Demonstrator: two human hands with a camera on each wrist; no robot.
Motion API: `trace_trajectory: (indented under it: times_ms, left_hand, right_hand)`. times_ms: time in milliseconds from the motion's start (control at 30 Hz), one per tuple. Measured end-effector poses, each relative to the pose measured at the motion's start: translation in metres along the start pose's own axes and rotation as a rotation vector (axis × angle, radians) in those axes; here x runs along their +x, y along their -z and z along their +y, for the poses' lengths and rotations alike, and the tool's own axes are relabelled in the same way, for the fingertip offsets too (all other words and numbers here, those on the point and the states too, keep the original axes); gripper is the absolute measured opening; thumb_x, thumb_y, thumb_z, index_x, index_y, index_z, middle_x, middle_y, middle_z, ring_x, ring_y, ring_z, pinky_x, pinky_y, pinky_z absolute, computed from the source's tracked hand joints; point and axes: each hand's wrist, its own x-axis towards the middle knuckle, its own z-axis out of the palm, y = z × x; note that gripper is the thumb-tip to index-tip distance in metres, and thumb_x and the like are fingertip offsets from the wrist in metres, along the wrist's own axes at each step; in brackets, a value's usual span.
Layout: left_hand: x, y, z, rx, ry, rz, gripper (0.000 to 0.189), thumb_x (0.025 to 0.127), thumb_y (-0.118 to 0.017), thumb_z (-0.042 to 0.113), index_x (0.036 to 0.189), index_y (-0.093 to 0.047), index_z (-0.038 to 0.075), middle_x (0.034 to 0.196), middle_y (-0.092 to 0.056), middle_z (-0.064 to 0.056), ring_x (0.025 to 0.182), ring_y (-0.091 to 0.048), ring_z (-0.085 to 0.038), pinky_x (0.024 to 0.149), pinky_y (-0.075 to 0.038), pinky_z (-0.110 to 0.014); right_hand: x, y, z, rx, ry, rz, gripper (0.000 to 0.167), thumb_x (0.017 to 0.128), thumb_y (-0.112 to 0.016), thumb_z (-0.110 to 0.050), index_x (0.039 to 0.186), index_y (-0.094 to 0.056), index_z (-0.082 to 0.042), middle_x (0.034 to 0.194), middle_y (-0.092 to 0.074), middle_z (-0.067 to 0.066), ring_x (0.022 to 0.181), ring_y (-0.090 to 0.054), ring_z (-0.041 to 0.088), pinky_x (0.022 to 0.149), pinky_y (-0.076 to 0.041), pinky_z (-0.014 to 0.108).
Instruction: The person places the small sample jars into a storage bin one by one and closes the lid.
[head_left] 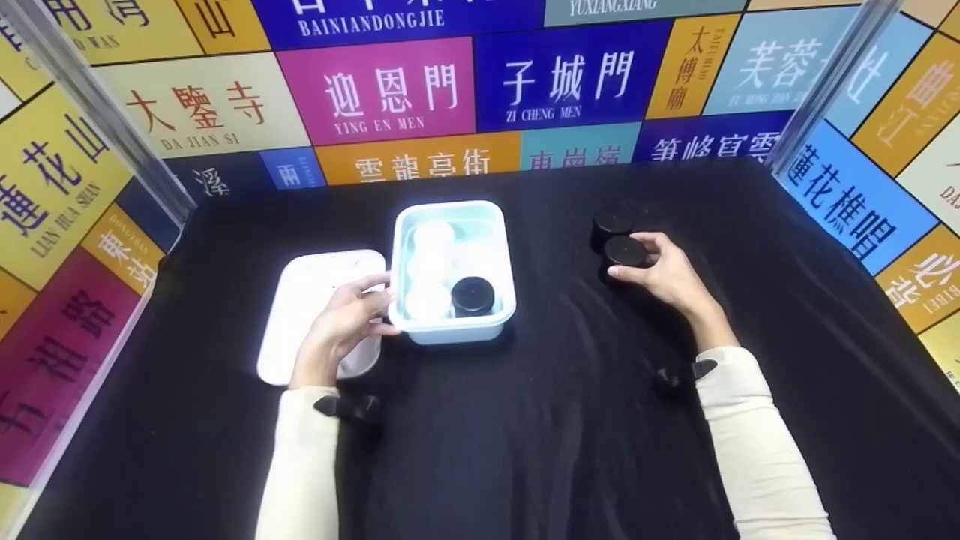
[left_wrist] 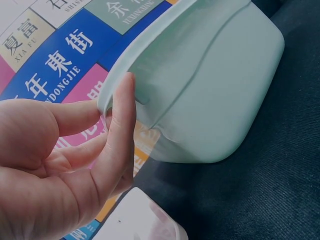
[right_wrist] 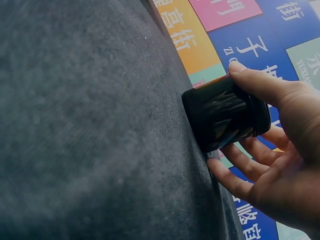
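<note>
My left hand [head_left: 346,319] holds the left rim of a pale blue-green plastic box [head_left: 454,332], thumb and fingers on either side of the edge in the left wrist view. Inside the box, a black lidded jar [head_left: 473,295] stands at the near right corner, beside several white rounded things [head_left: 429,259] along the left side, blurred by glare. Farther right, my right hand [head_left: 670,276] has its thumb and fingers around another black jar [right_wrist: 222,112], which stands upright on the cloth. Just behind that one is a further black jar [head_left: 604,225], partly hidden.
A white lid [head_left: 300,315] lies left of the box, partly under my left hand and forearm. Black cloth [head_left: 540,420] with slight folds covers the table. Printed panels [head_left: 397,90] stand along the back and sides, with clear posts [head_left: 825,90] at the corners.
</note>
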Motion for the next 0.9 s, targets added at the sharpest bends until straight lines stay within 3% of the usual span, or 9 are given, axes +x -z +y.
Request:
trace_trajectory:
  times_ms: [267,533,900]
  left_hand:
    - [-0.001,-0.001,-0.001,-0.008,0.000,-0.007,0.051,0.100,-0.052,0.005,0.148,-0.036,-0.006,0.097,-0.068,-0.003,0.078,-0.068,-0.013,0.066,-0.065,-0.026]
    - [0.000,-0.001,0.000,-0.012,0.004,0.005,0.051,0.101,-0.052,0.005,0.148,-0.036,-0.006,0.097,-0.066,-0.003,0.077,-0.066,-0.012,0.066,-0.064,-0.026]
    - [0.000,-0.001,0.000,-0.010,0.001,-0.001,0.052,0.101,-0.051,0.005,0.149,-0.035,-0.006,0.097,-0.066,-0.003,0.077,-0.067,-0.013,0.066,-0.065,-0.026]
  right_hand:
    - [-0.004,0.001,-0.007,0.004,-0.007,-0.009,0.075,0.083,-0.082,-0.034,0.142,-0.047,-0.005,0.136,-0.056,0.018,0.112,-0.056,0.026,0.079,-0.046,0.015]
    - [-0.007,0.001,-0.028,0.056,0.018,-0.005,0.076,0.082,-0.083,-0.036,0.143,-0.047,-0.007,0.138,-0.056,0.016,0.119,-0.057,0.026,0.088,-0.046,0.019]
    - [-0.014,-0.004,-0.060,0.058,0.095,0.014,0.073,0.082,-0.083,-0.033,0.143,-0.049,-0.011,0.139,-0.057,0.013,0.122,-0.058,0.027,0.087,-0.047,0.016]
